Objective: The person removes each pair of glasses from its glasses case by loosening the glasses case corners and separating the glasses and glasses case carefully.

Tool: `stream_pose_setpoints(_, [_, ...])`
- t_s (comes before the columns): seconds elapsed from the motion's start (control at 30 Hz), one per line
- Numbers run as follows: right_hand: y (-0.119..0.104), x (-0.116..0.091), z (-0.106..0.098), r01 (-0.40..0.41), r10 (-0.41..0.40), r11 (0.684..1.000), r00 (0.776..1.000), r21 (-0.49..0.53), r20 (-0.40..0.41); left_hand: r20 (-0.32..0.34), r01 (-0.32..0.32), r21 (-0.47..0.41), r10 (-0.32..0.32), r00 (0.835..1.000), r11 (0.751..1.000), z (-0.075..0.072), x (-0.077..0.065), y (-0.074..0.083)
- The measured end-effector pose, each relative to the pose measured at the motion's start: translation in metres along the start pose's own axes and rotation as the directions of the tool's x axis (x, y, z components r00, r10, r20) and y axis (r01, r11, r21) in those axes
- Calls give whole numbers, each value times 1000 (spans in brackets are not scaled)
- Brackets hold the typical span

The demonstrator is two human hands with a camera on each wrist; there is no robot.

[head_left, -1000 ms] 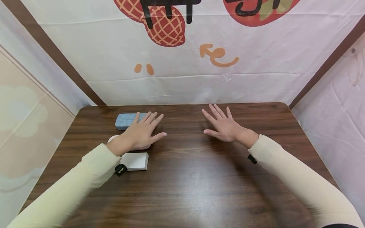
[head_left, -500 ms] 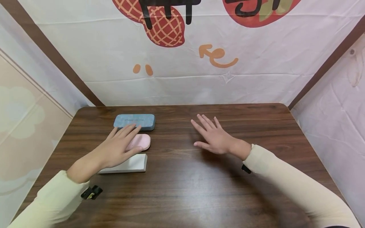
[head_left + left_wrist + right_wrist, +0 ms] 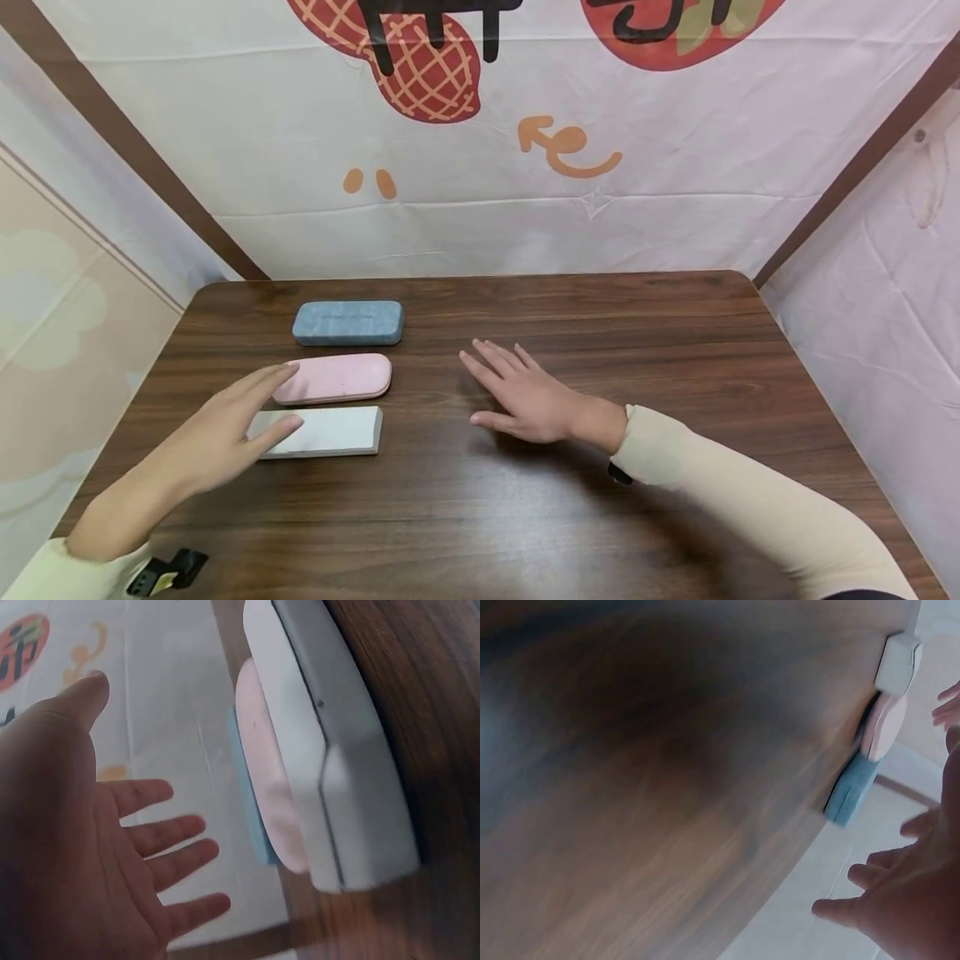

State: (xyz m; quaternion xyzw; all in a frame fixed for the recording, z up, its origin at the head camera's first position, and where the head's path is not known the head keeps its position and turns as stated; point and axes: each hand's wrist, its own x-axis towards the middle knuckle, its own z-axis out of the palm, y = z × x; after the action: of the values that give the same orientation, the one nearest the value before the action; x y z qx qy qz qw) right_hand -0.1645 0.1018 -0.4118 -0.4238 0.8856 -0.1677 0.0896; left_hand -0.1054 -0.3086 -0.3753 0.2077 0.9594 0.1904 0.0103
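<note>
Three long eyeglass cases lie in a column on the left half of the table: a blue one [image 3: 348, 323] at the back, a pink one [image 3: 341, 377] in the middle and a white one [image 3: 330, 432] in front. My left hand [image 3: 206, 437] hovers by the left ends of the pink and white cases, partly covering them in the head view. Its fingers are extended and hold nothing; in the left wrist view a gap separates it from the white case [image 3: 360, 787]. Over the middle of the table, right of the cases, my right hand [image 3: 528, 400] has its fingers spread and holds nothing.
The brown wooden table [image 3: 675, 350] meets a white printed cloth [image 3: 465, 225] behind its far edge. Cloth walls [image 3: 862, 333] also stand at the left and right. A small dark device [image 3: 168, 572] is strapped at the left wrist.
My left hand has drawn back to the left and toward me, uncovering the blue case and most of the pink one. My right hand has moved left and nearer to me.
</note>
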Motion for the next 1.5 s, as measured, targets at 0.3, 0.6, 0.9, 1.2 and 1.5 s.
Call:
stream_pose_setpoints(0.3, [-27,17,15,57,-55,995,998,84,-35,-81,25,-72,-31,996,997,4,-25,-32])
stream_pose_setpoints(0.6, [-58,37,24,33,-29,981,999,192,-22,-112,45,-171,-65,992,984,25,-42,-52])
stream_pose_setpoints(0.9, [-75,52,39,67,-67,979,998,191,-6,-116,39,-161,-58,992,986,37,-43,-59])
stream_pose_setpoints(1.2, [-85,68,51,63,-64,978,998,201,2,-128,-44,-165,23,991,985,42,-37,-64])
stream_pose_setpoints(1.5, [-90,75,60,42,-41,981,999,187,-9,-145,-80,-139,60,988,987,45,-35,-66])
